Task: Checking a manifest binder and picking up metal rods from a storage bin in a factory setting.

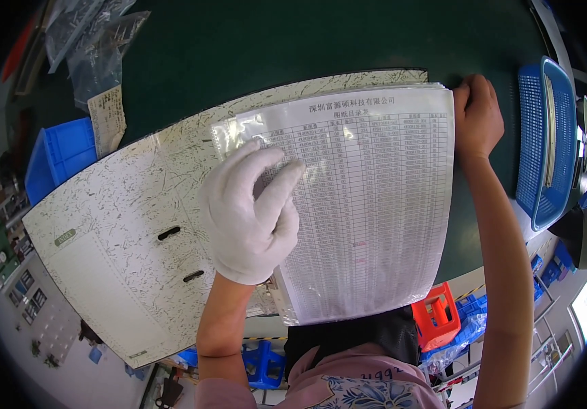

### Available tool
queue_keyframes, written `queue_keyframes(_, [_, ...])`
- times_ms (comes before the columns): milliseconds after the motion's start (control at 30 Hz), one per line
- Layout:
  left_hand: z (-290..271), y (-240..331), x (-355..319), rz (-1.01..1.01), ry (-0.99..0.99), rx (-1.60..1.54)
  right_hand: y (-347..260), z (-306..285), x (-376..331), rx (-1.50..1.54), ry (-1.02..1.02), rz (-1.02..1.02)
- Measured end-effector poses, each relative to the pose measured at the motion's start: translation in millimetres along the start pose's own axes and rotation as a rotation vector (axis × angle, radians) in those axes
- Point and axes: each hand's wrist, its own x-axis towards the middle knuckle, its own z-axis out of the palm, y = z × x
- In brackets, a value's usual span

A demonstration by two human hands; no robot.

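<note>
An open binder [123,218] with a worn, speckled white cover lies over the table edge in front of me. On its right side rests a stack of plastic-sleeved sheets [368,204]; the top one carries a printed table with a few pink marks. My left hand [249,211], in a white glove, is over the stack's left part, its fingers bent and apart, with nothing seen between them. Bare, my right hand [477,119] is closed at the upper right corner of the sheets; its fingertips are partly hidden.
The dark green tabletop [321,34] stretches beyond the binder. A blue mesh basket [535,136] stands at the right, a blue bin [62,153] at the left. Clear plastic bags [99,54] lie at the far left. An orange-red stool [435,317] is below the table.
</note>
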Motion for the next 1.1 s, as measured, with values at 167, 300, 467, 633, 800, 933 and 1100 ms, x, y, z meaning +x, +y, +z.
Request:
queue_keyframes(167, [-0.7, 1.1, 0.5, -0.007, 0.002, 0.011, -0.6, 0.6, -0.5, 0.002, -0.006, -0.005])
queue_keyframes(300, [-0.2, 1.7, 0.6, -0.004, -0.002, 0.026, -1.9, 0.4, 0.1, 0.006, 0.019, -0.002])
queue_keyframes(467, [0.1, 2.7, 1.1, -0.002, -0.009, 0.042, -1.8, 0.8, 0.1, 0.013, 0.025, 0.002])
queue_keyframes(633, [-1.4, 1.9, 0.5, -0.044, -0.040, -0.026, -4.0, -1.9, 0.3, 0.010, -0.005, 0.018])
queue_keyframes(800, [-0.2, 2.7, -1.1, -0.047, -0.013, -0.024, -3.1, 1.4, -0.8, -0.001, 0.006, 0.003])
queue_keyframes(933, [2.1, -0.1, -0.9, 0.002, 0.038, -0.012, -2.6, 1.2, -0.3, -0.009, -0.015, 0.009])
queue_keyframes(1100, [-1.2, 3.9, 1.5, -0.052, 0.011, -0.034, -3.9, 2.3, 2.8, 0.007, -0.007, 0.002])
